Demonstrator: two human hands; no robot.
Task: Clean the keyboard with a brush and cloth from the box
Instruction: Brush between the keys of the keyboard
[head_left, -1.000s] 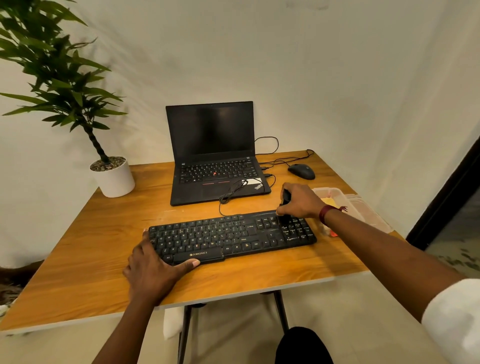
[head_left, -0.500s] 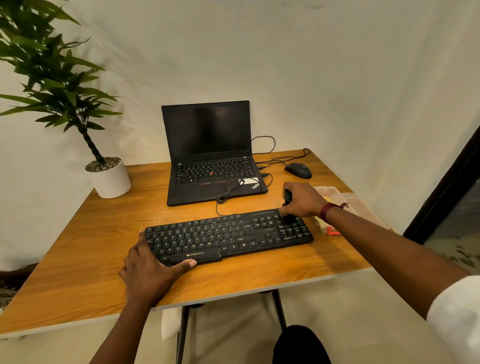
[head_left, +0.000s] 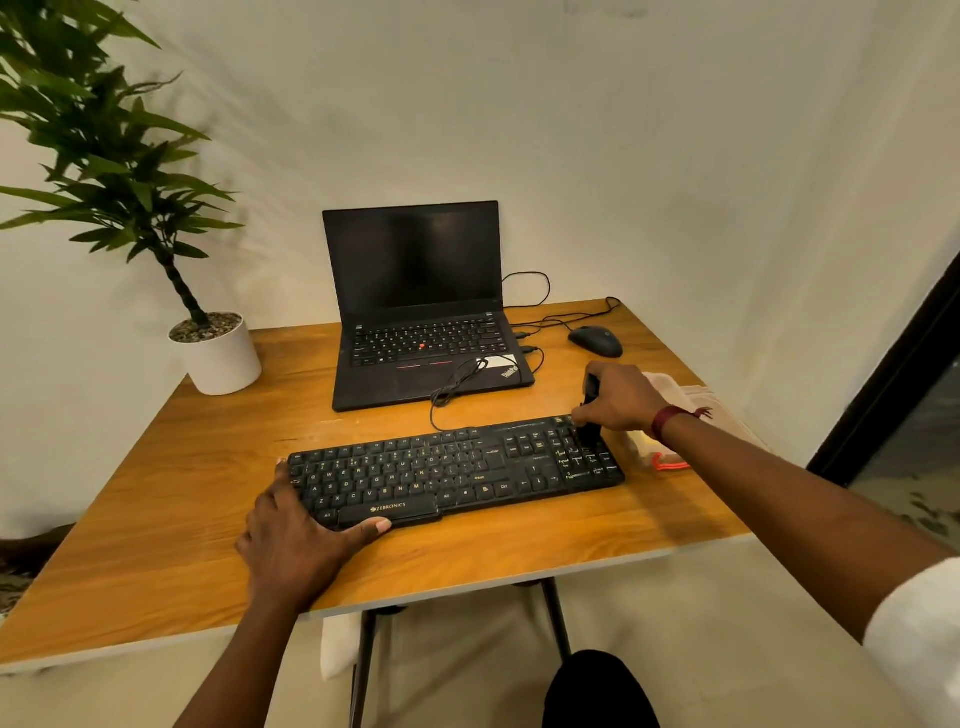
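A black keyboard (head_left: 457, 470) lies across the front of the wooden table (head_left: 156, 499). My left hand (head_left: 296, 545) presses on its near-left corner, thumb along the front edge. My right hand (head_left: 621, 397) grips a black brush (head_left: 590, 415) upright, its bristles on the number pad at the keyboard's right end. Behind my right wrist a translucent box (head_left: 685, 395) sits at the table's right edge, with a pale cloth (head_left: 641, 444) and something orange beside it; most of it is hidden by my arm.
An open black laptop (head_left: 415, 312) stands behind the keyboard, with cables and a black mouse (head_left: 596, 341) to its right. A potted plant in a white pot (head_left: 221, 356) occupies the far-left corner. Walls close the back and right sides.
My right hand has shifted the brush slightly over the number pad. My left hand has stayed on the keyboard's corner. The camera view drifted a little.
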